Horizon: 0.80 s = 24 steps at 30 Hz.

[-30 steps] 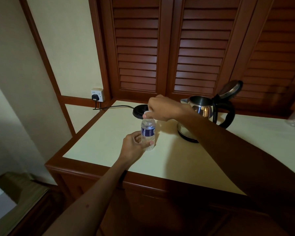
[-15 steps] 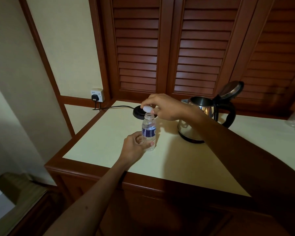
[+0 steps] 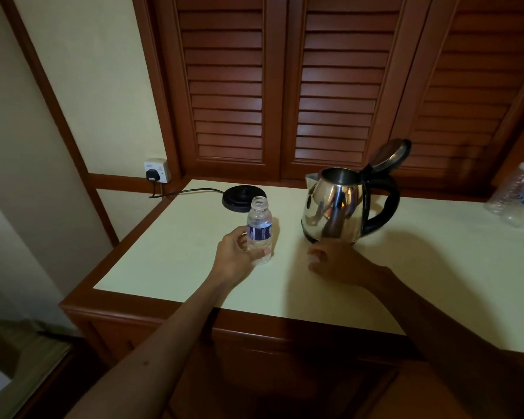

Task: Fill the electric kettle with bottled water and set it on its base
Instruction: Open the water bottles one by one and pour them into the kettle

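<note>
Bottle (image 3: 259, 229) uncapped, left hand (image 3: 235, 257) wrapped round it; right hand (image 3: 335, 259) curled, grip unclear; next, pour into open kettle (image 3: 335, 207)

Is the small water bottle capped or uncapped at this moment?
Uncapped. The bottle stands upright on the counter with its bare threaded neck open, gripped by the left hand.

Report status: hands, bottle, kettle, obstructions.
Left hand grips uncapped bottle. Right hand curled, contents hidden. Kettle lid open, off base. Pour path unobstructed.
</note>
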### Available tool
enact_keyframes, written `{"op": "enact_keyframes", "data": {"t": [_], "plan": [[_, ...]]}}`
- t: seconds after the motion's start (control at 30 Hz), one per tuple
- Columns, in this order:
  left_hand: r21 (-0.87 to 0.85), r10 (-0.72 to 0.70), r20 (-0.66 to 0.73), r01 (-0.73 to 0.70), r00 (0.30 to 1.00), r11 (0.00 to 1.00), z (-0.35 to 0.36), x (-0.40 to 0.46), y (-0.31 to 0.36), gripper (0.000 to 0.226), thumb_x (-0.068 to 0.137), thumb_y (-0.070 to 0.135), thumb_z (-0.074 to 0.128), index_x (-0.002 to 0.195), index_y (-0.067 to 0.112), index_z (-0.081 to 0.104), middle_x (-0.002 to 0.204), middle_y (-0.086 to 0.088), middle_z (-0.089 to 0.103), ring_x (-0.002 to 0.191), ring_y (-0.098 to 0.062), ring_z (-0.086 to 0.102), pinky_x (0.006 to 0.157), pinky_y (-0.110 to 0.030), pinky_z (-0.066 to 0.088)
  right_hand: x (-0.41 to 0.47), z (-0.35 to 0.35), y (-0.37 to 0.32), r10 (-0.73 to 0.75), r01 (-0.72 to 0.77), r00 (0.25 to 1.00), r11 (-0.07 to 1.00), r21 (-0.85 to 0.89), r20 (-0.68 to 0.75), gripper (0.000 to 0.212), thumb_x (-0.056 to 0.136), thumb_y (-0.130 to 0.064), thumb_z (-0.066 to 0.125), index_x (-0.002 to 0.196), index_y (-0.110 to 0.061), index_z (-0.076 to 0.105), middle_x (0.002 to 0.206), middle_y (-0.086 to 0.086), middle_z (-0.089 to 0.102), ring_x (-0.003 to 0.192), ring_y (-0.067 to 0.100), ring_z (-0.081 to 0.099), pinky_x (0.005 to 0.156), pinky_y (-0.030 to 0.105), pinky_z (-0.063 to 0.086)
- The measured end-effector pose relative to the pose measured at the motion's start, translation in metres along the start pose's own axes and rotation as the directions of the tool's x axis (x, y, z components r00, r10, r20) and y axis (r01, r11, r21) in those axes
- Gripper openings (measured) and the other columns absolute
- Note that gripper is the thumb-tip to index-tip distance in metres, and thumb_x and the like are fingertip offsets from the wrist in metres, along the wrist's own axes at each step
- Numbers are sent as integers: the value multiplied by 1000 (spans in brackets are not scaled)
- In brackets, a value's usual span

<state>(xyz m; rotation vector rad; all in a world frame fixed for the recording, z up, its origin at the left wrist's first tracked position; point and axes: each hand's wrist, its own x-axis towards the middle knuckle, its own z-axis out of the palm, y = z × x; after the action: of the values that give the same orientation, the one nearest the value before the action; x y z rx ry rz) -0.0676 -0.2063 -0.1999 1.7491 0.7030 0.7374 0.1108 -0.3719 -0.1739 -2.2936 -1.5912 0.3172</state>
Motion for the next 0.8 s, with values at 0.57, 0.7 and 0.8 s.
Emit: {"op": "enact_keyframes", "data": {"t": [0.57, 0.7, 0.8], "plan": [[25, 24, -16, -24, 1000, 999, 38, 26, 32, 35, 74, 17, 85, 104, 21, 68, 95, 11, 71, 84, -7, 68, 59, -10, 49, -35, 16, 73, -130, 124, 988, 990, -68, -84, 63, 84, -69, 32, 134, -34, 47, 145, -14, 41, 136, 9, 32, 113, 41, 22], [181, 169, -32, -161, 985, 970, 32, 44, 55, 43, 74, 22, 85, 114, 16, 69, 100, 8, 69, 87, 3, 63, 68, -12, 49, -34, 20, 74, -159, 149, 978, 986, -77, -135, 65, 81, -69, 29, 134, -36, 46, 145, -14, 41, 135, 7, 32, 112, 39, 22], [267, 251, -9, -239, 968, 934, 27, 58, 73, 42, 75, 27, 84, 113, 18, 69, 102, 3, 74, 89, -13, 69, 78, -34, 59, -33, 23, 76, -131, 124, 982, 991, -57, -137, 58, 84, -64, 40, 135, -37, 43, 147, -17, 38, 136, 3, 28, 111, 34, 17]]}}
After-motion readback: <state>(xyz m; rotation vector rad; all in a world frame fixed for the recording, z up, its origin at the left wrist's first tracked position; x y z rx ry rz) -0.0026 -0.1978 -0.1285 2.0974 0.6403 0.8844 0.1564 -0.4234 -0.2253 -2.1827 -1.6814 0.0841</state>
